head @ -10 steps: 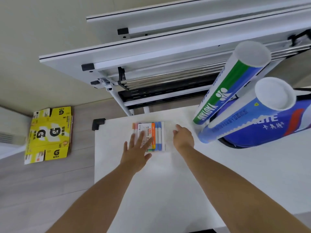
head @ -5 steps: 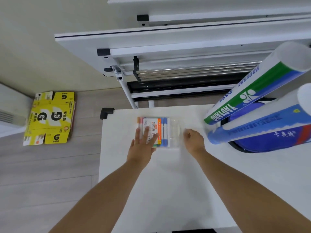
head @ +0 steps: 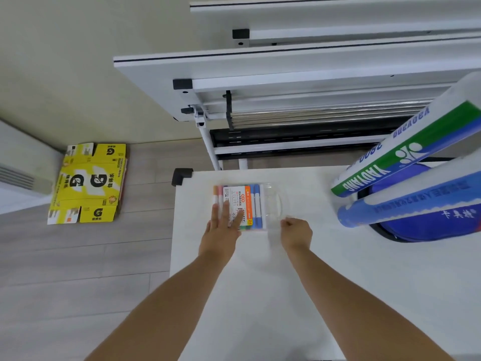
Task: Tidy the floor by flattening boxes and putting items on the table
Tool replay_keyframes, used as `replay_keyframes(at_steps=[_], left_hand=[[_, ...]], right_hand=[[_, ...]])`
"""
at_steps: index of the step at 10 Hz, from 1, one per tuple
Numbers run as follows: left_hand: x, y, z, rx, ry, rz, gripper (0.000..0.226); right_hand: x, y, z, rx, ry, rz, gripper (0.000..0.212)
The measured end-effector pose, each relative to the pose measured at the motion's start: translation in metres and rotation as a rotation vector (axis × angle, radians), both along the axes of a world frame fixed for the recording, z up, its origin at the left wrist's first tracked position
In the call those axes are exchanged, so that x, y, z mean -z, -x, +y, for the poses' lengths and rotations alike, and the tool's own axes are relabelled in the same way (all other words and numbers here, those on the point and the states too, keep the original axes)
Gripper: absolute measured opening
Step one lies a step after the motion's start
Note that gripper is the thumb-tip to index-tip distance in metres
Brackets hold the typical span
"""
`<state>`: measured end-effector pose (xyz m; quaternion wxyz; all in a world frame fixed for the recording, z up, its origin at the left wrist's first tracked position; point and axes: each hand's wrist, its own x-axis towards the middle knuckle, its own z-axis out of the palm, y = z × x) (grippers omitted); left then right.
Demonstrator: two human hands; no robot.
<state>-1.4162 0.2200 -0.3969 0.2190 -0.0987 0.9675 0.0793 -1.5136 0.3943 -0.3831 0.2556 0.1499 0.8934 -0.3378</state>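
Observation:
A clear plastic case of coloured marker pens [head: 247, 204] lies near the far left corner of the white table [head: 286, 295]. My left hand [head: 221, 230] rests flat on the case's near left part with straight fingers. My right hand [head: 296, 231] sits on the table at the case's near right corner, fingers curled under; whether it touches the case's clear handle I cannot tell. A flattened yellow cardboard box [head: 89, 182] lies on the wooden floor to the left.
Two long tubes, one green and white [head: 406, 152], one blue [head: 406, 204], stick out of a blue bag [head: 429, 227] at the table's right. Folded white tables [head: 286, 82] lean against the wall behind. A white unit [head: 18, 175] stands at the far left.
My right hand has drawn back from the case's far right side to its near right corner. The left hand stays flat on the case. The view has shifted rightward.

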Motion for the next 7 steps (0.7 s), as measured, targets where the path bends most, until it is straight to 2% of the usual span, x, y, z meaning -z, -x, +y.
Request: replay_keyframes(at_steps=[1,3,4,5,6,7], left_hand=[[0.002,0.001,-0.018,0.023,0.022,0.004,0.065],[0.003,0.002,-0.064,-0.007,0.05,0.008,0.065],[-0.001,0.002,-0.076,-0.032,0.026,0.01,0.062],[-0.009,0.001,-0.077,-0.052,-0.021,-0.043,0.062],[-0.029,0.009,-0.068,-0.09,-0.078,-0.034,0.065],[-0.059,0.023,-0.05,-0.054,-0.196,0.011,0.068]], right_hand=[[0.002,-0.002,-0.024,0.016,-0.028,0.017,0.029],[0.008,0.004,-0.062,-0.154,-0.008,0.016,0.028],[0.002,0.006,-0.076,-0.181,-0.015,-0.03,0.033],[-0.014,0.002,-0.071,-0.225,-0.038,-0.087,0.048],[-0.037,-0.007,-0.052,-0.195,-0.039,-0.034,0.056],[-0.072,-0.022,-0.032,-0.034,0.082,0.036,0.06]])
